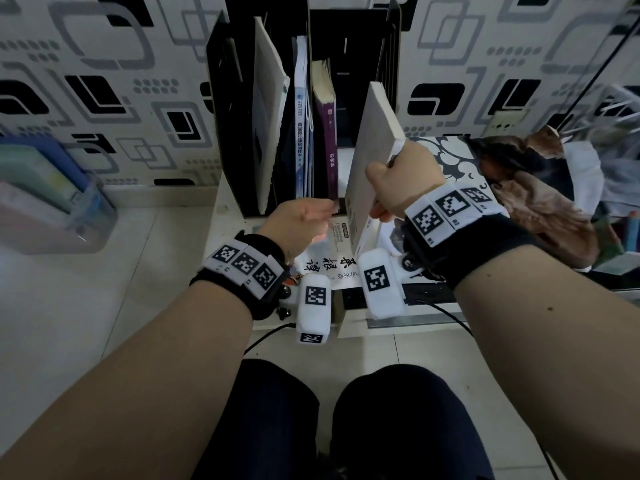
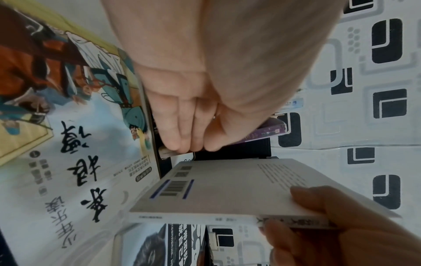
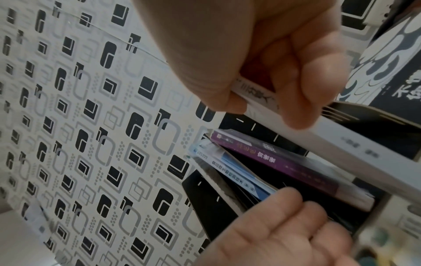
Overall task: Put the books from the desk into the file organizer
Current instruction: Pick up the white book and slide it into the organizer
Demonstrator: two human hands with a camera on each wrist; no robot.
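My right hand (image 1: 398, 181) pinches the spine of a pale grey book (image 1: 374, 143), holding it upright and tilted just in front of the black file organizer (image 1: 235, 98). The wrist views show that book (image 2: 227, 189) with a barcode and its spine (image 3: 341, 140) between thumb and fingers. My left hand (image 1: 304, 216) reaches with straight fingers (image 2: 182, 133) to the organizer's front base, holding nothing. In the organizer stand a large white book (image 1: 268, 116), a blue book (image 1: 300, 126) and a purple book (image 1: 329, 133). A calligraphy-cover book (image 1: 322, 268) lies flat on the desk.
A black-and-white patterned book (image 1: 450, 157) lies right of the organizer, beside a brown cloth (image 1: 540, 195). A clear plastic box (image 1: 45, 202) with coloured folders stands at the left. The patterned wall is right behind the organizer. My knees (image 1: 346, 410) are below the desk edge.
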